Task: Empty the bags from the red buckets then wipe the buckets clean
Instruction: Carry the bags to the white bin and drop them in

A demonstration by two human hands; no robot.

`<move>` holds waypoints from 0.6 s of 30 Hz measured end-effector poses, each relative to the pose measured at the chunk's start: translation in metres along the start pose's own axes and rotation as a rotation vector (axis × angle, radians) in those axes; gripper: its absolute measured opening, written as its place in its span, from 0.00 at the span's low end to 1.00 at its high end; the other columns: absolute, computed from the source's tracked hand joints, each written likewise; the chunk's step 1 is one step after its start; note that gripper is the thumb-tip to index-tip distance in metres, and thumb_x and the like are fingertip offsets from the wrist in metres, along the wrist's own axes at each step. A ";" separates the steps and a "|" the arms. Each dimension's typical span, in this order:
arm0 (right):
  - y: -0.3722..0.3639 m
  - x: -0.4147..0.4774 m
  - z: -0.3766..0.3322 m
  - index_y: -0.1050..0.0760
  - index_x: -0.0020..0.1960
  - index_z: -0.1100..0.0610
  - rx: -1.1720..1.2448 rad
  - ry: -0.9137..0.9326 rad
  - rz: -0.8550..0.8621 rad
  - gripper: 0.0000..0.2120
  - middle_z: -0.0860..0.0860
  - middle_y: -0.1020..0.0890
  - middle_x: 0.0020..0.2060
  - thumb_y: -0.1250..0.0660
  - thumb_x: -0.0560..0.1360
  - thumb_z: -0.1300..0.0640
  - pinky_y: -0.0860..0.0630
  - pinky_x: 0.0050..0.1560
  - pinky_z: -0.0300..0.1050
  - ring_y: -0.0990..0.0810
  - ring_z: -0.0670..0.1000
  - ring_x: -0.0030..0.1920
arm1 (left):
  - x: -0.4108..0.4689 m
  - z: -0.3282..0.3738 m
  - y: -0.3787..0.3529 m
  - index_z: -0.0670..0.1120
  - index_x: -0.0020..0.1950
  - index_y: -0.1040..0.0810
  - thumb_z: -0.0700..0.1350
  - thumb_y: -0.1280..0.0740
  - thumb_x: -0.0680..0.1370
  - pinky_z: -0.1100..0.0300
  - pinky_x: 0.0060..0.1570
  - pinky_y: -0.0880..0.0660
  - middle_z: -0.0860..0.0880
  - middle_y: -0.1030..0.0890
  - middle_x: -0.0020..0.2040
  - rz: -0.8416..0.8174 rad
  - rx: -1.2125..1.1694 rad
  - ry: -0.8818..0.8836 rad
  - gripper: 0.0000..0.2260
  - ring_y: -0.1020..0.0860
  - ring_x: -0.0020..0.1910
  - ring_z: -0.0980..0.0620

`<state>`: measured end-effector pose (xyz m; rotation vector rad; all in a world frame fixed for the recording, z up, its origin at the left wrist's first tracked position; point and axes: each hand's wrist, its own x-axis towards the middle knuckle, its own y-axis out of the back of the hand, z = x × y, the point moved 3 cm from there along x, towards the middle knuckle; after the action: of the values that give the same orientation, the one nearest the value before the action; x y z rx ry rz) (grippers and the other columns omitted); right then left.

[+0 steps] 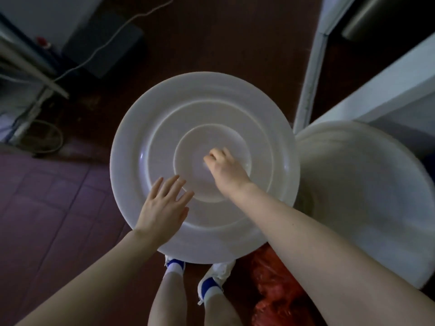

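Note:
A large round white lid (202, 109) with raised concentric rings fills the middle of the view and hides whatever it covers. My left hand (162, 208) lies flat on its near-left part, fingers spread. My right hand (223, 165) is at the lid's centre with its fingers curled down, pinching there; the spot it grips is hidden under the fingers. A second white round lid or tub (353, 196) sits directly to the right, touching the first. A crumpled red plastic bag (275, 283) lies on the floor by my right foot. No red bucket wall shows.
My feet in white and blue shoes (174, 264) stand just under the lid's near edge. A purple mat (47, 208) covers the floor on the left. A white cable (106, 43) runs at the back left; a white frame (310, 67) rises at the right.

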<state>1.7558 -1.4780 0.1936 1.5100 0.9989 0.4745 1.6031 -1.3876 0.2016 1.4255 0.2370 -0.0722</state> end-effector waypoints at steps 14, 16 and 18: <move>-0.196 0.090 -0.082 0.31 0.60 0.59 -0.118 0.264 -0.256 0.17 0.56 0.30 0.61 0.42 0.73 0.72 0.33 0.60 0.49 0.33 0.59 0.63 | -0.045 -0.093 -0.182 0.48 0.66 0.22 0.47 0.24 0.71 0.43 0.67 0.31 0.42 0.24 0.67 -0.285 -0.141 0.208 0.24 0.28 0.69 0.40; -0.240 0.103 -0.073 0.30 0.60 0.59 -0.124 0.253 -0.255 0.17 0.56 0.30 0.61 0.41 0.73 0.71 0.37 0.59 0.48 0.33 0.59 0.63 | -0.035 -0.103 -0.225 0.48 0.66 0.22 0.47 0.23 0.69 0.43 0.65 0.29 0.42 0.24 0.66 -0.284 -0.158 0.181 0.25 0.27 0.68 0.40; -0.286 0.114 -0.060 0.30 0.60 0.58 -0.143 0.244 -0.247 0.16 0.55 0.29 0.61 0.41 0.74 0.70 0.40 0.57 0.47 0.32 0.58 0.62 | -0.025 -0.112 -0.274 0.49 0.71 0.27 0.47 0.28 0.74 0.45 0.69 0.34 0.43 0.29 0.72 -0.292 -0.162 0.160 0.25 0.33 0.73 0.41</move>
<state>1.6813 -1.3719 -0.0919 1.2007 1.2959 0.5489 1.5134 -1.3197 -0.0731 1.2284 0.5707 -0.1749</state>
